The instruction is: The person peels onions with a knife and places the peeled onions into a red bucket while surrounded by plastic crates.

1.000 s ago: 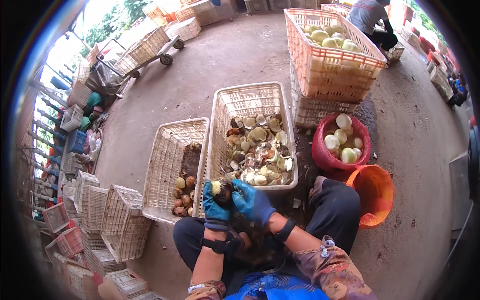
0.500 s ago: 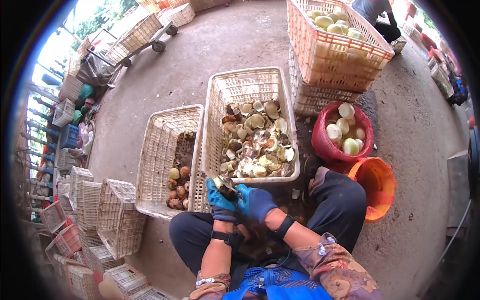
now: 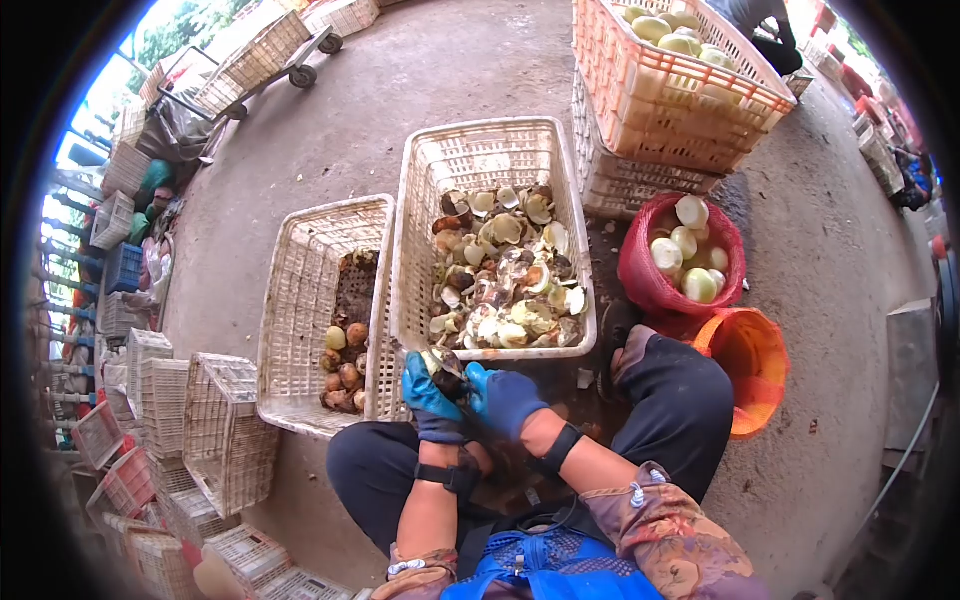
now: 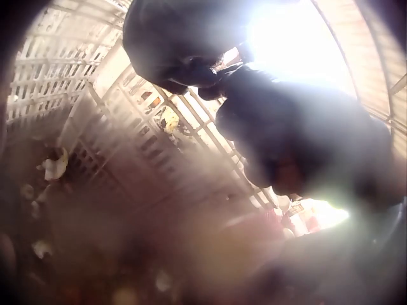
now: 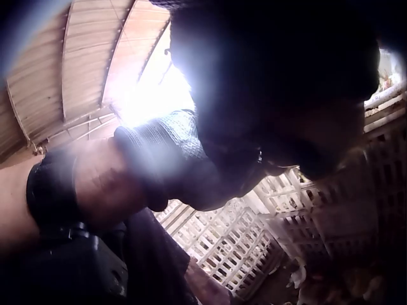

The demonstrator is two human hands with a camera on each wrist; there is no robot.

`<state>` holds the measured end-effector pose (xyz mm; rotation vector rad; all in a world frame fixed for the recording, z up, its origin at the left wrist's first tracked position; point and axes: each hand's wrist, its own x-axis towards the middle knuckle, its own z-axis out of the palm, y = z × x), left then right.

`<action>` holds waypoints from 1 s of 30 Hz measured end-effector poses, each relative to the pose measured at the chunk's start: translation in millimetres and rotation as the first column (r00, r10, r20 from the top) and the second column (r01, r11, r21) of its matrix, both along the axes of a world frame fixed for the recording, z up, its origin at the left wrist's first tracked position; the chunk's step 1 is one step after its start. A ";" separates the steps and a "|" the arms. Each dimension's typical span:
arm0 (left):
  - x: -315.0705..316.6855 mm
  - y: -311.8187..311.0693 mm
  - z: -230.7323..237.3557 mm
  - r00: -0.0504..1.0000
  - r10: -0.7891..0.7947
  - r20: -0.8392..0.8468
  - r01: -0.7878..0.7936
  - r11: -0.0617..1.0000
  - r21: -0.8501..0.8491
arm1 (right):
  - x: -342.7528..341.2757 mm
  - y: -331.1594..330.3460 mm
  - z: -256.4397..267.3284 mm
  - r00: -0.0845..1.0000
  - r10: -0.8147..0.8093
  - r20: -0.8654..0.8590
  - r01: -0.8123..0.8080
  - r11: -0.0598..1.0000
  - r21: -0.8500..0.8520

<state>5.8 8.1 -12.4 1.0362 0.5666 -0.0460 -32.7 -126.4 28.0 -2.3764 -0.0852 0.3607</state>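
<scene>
A partly peeled onion [image 3: 446, 374], pale at one end and dark brown at the other, is between the two blue-gloved hands, just below the near rim of the middle crate. The left hand [image 3: 432, 403] grips it from the left. At its right side, the right hand [image 3: 505, 400] has its fingers curled against it; whether a tool is in that hand cannot be seen. In the left wrist view the left hand [image 4: 299, 127] is a dark shape against glare. The right hand [image 5: 273, 95] is also dark in the right wrist view.
The middle crate [image 3: 487, 130] holds peels and scraps; the left crate [image 3: 290, 300] holds several unpeeled onions. Peeled onions fill a red tub [image 3: 640, 265] beside an orange bucket [image 3: 770, 372]. Stacked crates [image 3: 680, 110] stand behind, others [image 3: 230, 430] at left.
The head view has shifted, so the crates appear higher and further left. Both hands keep hold around the onion, which has tilted slightly, with its pale end up and left.
</scene>
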 end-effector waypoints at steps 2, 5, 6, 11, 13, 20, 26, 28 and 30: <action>-2.8 -4.9 8.8 0.998 0.026 0.059 -0.038 0.975 0.218 | 4.7 0.0 1.6 1.000 0.019 -0.009 -0.019 0.999 -0.030; -2.0 -6.2 8.5 0.996 0.035 0.080 -0.049 0.984 0.172 | 11.9 2.3 10.9 0.997 -0.019 -0.078 0.012 0.996 -0.089; -2.5 -9.2 11.5 0.991 0.041 0.124 -0.071 0.967 0.245 | 15.8 4.5 15.6 0.993 -0.039 -0.107 0.028 0.994 -0.110; 0.6 -5.1 0.6 0.994 0.004 0.110 -0.032 0.966 0.256 | 29.6 8.1 21.5 0.966 -0.092 -0.243 0.072 0.993 -0.091; -0.5 -3.6 2.1 0.985 -0.038 0.166 -0.037 0.903 0.427 | 40.3 4.9 19.3 0.952 -0.106 -0.288 0.111 0.994 0.002; -3.0 15.4 -8.6 0.997 -0.055 0.053 0.053 0.998 0.038 | 42.9 11.1 -17.7 0.933 -0.191 -0.304 0.253 0.951 0.180; -3.4 7.2 19.0 0.972 -0.236 -0.007 0.211 0.853 0.477 | 25.3 19.8 -8.9 0.951 -0.200 -0.237 0.211 0.977 0.024; -9.0 11.9 29.0 0.939 -0.336 0.074 0.239 0.793 0.560 | 27.4 13.3 -9.8 0.949 -0.220 -0.225 0.256 0.956 0.145; -9.0 9.1 43.8 0.920 -0.364 0.147 0.255 0.839 0.481 | 32.6 11.2 -24.4 0.932 -0.287 -0.221 0.345 0.887 0.305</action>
